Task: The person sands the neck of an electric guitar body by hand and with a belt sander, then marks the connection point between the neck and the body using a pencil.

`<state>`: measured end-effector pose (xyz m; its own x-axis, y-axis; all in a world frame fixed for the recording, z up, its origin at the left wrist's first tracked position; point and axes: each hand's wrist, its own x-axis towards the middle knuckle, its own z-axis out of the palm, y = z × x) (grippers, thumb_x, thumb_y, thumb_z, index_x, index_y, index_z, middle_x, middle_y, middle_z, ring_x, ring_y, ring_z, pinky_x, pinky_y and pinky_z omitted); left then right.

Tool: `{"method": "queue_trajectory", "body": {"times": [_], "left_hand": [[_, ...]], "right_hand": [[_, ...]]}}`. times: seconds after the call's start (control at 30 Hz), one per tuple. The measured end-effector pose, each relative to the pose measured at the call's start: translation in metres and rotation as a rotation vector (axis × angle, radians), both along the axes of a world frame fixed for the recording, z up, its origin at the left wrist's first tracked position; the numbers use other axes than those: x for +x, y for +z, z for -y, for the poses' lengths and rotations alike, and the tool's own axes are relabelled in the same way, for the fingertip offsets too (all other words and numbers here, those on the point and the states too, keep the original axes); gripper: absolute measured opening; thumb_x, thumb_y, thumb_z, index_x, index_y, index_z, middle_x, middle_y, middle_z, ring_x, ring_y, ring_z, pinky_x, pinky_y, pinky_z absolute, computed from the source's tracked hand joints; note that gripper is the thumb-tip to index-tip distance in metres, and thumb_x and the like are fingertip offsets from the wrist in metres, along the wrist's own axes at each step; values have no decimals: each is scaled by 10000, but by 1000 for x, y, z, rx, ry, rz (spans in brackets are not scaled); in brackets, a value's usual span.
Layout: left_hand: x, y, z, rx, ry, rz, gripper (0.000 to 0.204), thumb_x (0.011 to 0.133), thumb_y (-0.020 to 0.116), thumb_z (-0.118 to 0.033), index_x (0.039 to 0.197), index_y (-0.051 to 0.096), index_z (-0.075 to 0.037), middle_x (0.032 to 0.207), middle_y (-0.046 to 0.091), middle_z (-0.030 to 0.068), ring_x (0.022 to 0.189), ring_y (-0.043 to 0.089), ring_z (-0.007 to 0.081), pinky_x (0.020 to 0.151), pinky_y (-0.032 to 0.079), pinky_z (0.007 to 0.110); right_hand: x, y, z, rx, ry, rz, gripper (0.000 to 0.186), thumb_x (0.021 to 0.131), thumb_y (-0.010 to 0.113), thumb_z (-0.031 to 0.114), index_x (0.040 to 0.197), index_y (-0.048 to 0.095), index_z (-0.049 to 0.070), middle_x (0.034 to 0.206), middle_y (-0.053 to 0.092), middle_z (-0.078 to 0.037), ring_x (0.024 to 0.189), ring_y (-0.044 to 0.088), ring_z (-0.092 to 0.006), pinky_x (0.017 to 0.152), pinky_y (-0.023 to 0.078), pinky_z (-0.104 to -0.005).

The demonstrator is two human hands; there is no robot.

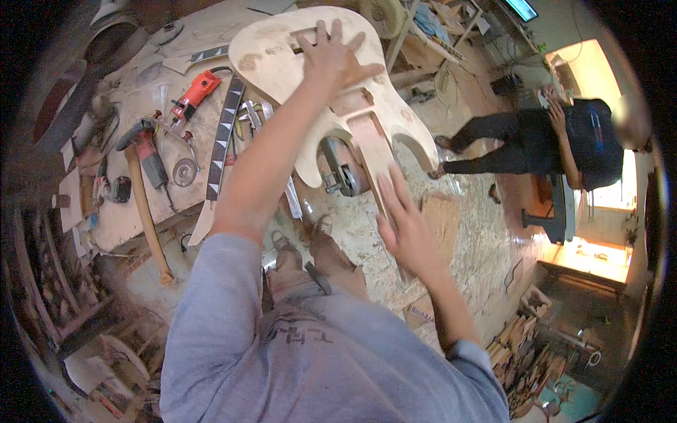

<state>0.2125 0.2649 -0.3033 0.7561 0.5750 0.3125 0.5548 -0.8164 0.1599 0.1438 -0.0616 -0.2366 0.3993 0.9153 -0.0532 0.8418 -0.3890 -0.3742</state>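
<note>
My left hand [338,60] lies with spread fingers on a pale, unfinished wooden guitar body [261,39], over a routed cavity. My right hand [402,225] rests its extended, slightly blurred fingers along the wooden guitar neck [370,144] running toward me from the body. A dark metal fixture [342,176] shows beneath the body. Left of the body lie a dark inlaid fingerboard [229,120], metal tools [250,116], an orange power tool [197,92] and a red-and-black power tool [148,148].
The cluttered workbench [106,225] spans the left, with a wooden handle [144,218] at its edge. A person [578,144] in dark clothes stands at the right, by a dark machine [550,215]. Timber offcuts [515,338] pile at lower right; a board [441,218] is beside my right hand.
</note>
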Motion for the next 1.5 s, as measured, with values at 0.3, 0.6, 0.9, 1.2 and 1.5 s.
{"method": "queue_trajectory", "body": {"times": [0.3, 0.6, 0.9, 1.2, 1.5], "left_hand": [[-3, 3, 1, -25, -20, -3, 972, 758, 484, -915, 1546, 435, -347, 1664, 262, 163, 1531, 193, 445, 1138, 145, 773], [-7, 0, -6, -7, -34, 47, 932, 780, 496, -890, 1539, 443, -352, 1660, 268, 170, 1517, 234, 457, 1118, 162, 796], [-42, 32, 38, 48, -271, 78, 563, 1000, 521, -416, 1442, 538, -68, 1565, 423, 220, 1475, 379, 333, 1199, 230, 628], [-146, 16, 188, 13, -325, -12, 664, 980, 563, -373, 1415, 470, 120, 1533, 426, 284, 1473, 363, 378, 1212, 225, 589], [-178, 49, 204, -526, -393, 165, 351, 961, 639, -277, 1156, 707, 6, 973, 749, 207, 910, 730, 308, 955, 521, 437]], "right_hand": [[6, 3, 8, -16, 32, -61, 703, 918, 623, 163, 1564, 349, 136, 1651, 286, -119, 992, 659, -424, 776, 555, -497], [-11, 17, 119, -123, -80, -164, 791, 855, 660, 137, 1584, 355, 176, 1646, 322, -112, 1288, 555, -408, 963, 536, -457], [-30, -21, 186, 172, -519, -92, 941, 745, 716, 73, 1595, 312, 99, 1527, 444, -248, 1352, 500, -420, 1093, 444, -458], [-21, -43, 174, 300, -486, -164, 924, 700, 713, 77, 1566, 392, 84, 1230, 608, -198, 1118, 591, -380, 997, 468, -432], [-11, -25, 123, 294, -246, -142, 806, 836, 735, 227, 1565, 398, 172, 1500, 483, -197, 1159, 614, -426, 938, 521, -492]]}}
